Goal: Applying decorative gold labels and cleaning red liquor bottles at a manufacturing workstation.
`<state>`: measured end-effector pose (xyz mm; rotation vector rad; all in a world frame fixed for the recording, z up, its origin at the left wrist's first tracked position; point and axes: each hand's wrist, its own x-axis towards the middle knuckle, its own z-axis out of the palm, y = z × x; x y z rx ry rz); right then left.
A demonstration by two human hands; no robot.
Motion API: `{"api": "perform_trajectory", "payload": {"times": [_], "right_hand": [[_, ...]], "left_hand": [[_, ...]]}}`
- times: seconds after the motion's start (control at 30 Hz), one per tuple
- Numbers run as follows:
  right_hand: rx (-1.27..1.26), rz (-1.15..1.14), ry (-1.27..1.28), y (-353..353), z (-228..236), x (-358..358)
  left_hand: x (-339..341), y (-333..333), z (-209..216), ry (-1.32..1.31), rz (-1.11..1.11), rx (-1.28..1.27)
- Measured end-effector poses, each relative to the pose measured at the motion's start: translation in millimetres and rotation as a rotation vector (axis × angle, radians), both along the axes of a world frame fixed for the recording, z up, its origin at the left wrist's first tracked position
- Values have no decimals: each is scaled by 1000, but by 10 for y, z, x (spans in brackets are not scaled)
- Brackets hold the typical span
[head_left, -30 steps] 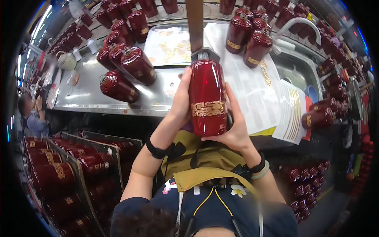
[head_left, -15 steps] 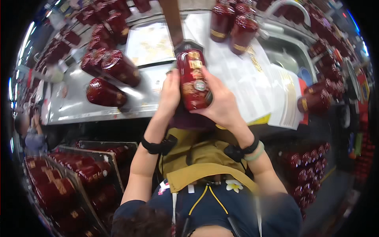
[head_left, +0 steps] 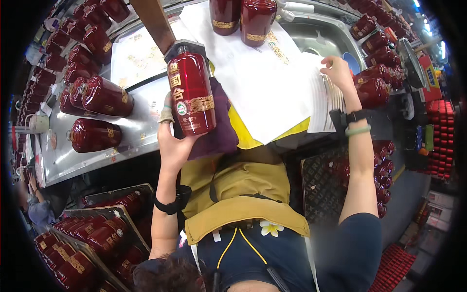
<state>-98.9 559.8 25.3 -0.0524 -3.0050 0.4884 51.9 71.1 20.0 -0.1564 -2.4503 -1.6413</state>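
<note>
A glossy dark red bottle (head_left: 193, 97) with gold print and a small round green-and-white sticker lies tilted in front of me. Its neck end rests by a grey angular holder (head_left: 170, 48) at the foot of a brown post. My left hand (head_left: 174, 141) grips the bottle's lower left side, with a pale wrap on one finger. Beneath the bottle is a dark purple cloth (head_left: 224, 121). Off to the right, my right hand (head_left: 339, 75) is raised over white sheets (head_left: 318, 104), thumb and forefinger slightly apart, with nothing visible in them.
Two red bottles (head_left: 258, 24) stand behind a large white sheet (head_left: 272, 87). More bottles (head_left: 104, 97) lie at the left on the metal table (head_left: 73, 163). A sink (head_left: 326, 31) and a blue bowl (head_left: 351, 63) are at the right. Bottle-filled crates (head_left: 131, 194) stand below; another person (head_left: 39, 207) is far left.
My right hand has let go of the bottle and moved right, over the sheets. The left hand still holds the bottle. The view has shifted, putting the bottle further left.
</note>
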Motion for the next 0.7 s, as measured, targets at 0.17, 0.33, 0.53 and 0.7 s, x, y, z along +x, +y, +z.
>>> {"api": "perform_trajectory", "payload": {"times": [0.17, 0.33, 0.53, 0.7], "right_hand": [[-94, -69, -154, 60, -81, -336], [-52, 35, -222, 105, -124, -630], [-46, 135, -504, 449, -232, -902], [-135, 109, -422, 363, -326, -945]], "left_hand": [[15, -66, 0, -67, -13, -9], [-18, -90, -27, -41, -74, -39], [-37, -118, -129, -19, -67, -84], [30, -17, -39, 33, 64, -103]]}}
